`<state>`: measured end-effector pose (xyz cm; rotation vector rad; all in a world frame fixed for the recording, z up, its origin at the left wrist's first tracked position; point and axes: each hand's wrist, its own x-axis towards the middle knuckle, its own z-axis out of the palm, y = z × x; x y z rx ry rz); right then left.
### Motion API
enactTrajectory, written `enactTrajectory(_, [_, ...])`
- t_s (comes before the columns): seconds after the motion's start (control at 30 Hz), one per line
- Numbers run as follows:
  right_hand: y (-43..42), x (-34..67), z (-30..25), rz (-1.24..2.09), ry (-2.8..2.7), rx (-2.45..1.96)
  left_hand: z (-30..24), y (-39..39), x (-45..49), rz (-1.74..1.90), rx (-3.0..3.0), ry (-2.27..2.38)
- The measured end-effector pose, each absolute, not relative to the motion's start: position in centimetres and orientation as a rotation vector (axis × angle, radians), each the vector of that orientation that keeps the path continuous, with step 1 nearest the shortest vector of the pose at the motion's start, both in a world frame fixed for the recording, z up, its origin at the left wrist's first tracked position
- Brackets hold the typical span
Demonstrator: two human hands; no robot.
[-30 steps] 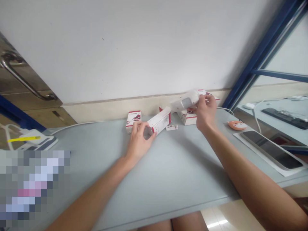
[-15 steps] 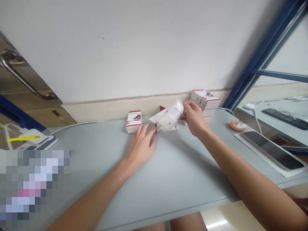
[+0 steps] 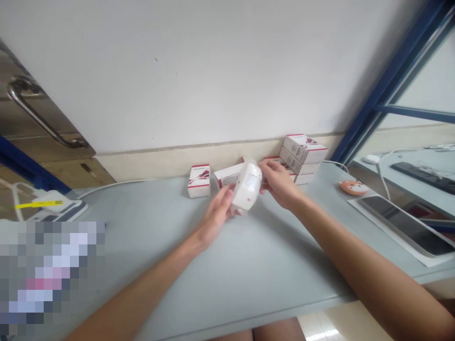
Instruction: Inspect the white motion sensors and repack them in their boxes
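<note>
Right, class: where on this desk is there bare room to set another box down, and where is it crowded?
Free: grey desk between left forearm and right forearm, and between the lone box and the white device at left. Crowded: around the white sensor in the left hand and right hand, beside the box stack.

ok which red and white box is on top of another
The top box of the pile at the right, lying on the box beneath it. The box at far left sits alone on the table.
</note>
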<state>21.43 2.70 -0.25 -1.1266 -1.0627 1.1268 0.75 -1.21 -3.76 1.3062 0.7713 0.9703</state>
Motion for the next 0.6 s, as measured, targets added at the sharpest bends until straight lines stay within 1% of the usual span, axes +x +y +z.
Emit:
enactTrajectory(0.1, [2.1,20.8,-0.3,1.139,-1.248,-1.142,-3.8,-1.8,1.1,0.851,1.085,0.729])
enactTrajectory(0.27, [1.9,21.8,0.4,0.944,-1.619,-1.166,-3.3,-1.4,0.5,0.731,0.907,0.682])
enactTrajectory(0.43, [1.8,22.9,1.6,0.783,-1.546,-1.168,-2.9,-1.1,0.1,0.653,0.849,0.661])
enactTrajectory(0.6, [1.7,22.8,1.1,0.801,-1.690,-1.257,-3.3,-1.0,0.4,0.733,0.784,0.699])
